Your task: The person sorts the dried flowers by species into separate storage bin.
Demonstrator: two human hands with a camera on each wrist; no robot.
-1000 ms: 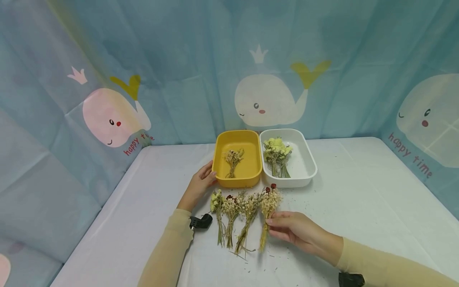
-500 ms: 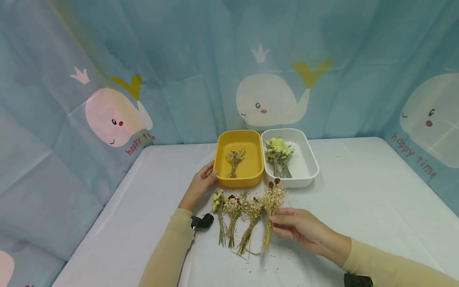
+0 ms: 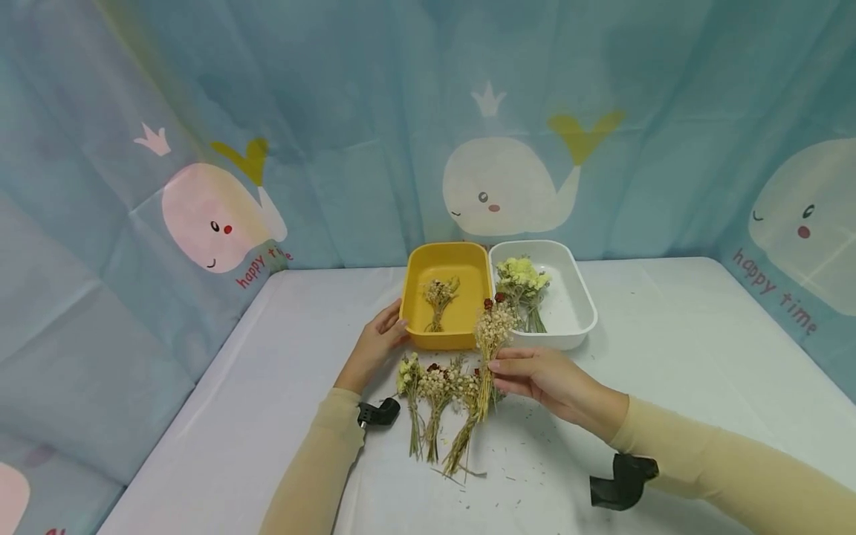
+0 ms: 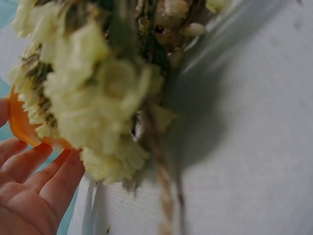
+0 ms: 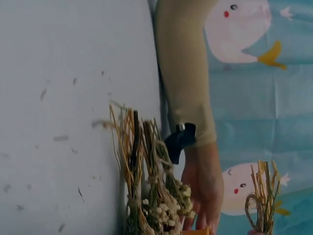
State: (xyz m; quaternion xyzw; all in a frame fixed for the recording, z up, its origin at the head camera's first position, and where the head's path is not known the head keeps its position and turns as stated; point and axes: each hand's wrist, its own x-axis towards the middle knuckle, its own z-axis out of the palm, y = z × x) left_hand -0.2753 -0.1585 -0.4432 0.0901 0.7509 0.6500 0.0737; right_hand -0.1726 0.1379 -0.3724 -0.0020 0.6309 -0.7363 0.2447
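My right hand [image 3: 558,383] pinches a dried-flower bunch [image 3: 493,334] by its stems. Cream blossoms and dark red heads top this bunch, overlapping the yellow and white trays' front edges in the head view. In the right wrist view only its twine-tied stems [image 5: 264,200] show. My left hand [image 3: 376,343] rests against the front left corner of the yellow tray [image 3: 468,286]; its fingers look fairly straight in the left wrist view. One small dried bunch [image 3: 438,301] lies inside that tray. Yellow-flowered bunches [image 3: 523,279] lie in the white tray [image 3: 565,297] beside it.
Three tied bunches lie before the trays: a yellow-flowered one [image 3: 410,394], a cream one [image 3: 433,401] and another [image 3: 463,431], partly covered by the held bunch. Stem bits [image 3: 511,478] litter the white tablecloth [image 3: 669,357]. A blue whale-print curtain [image 3: 361,148] hangs behind.
My right hand has lifted the red-and-cream bunch off the table's front row and carried it forward toward the trays. My left hand stays at the yellow tray.
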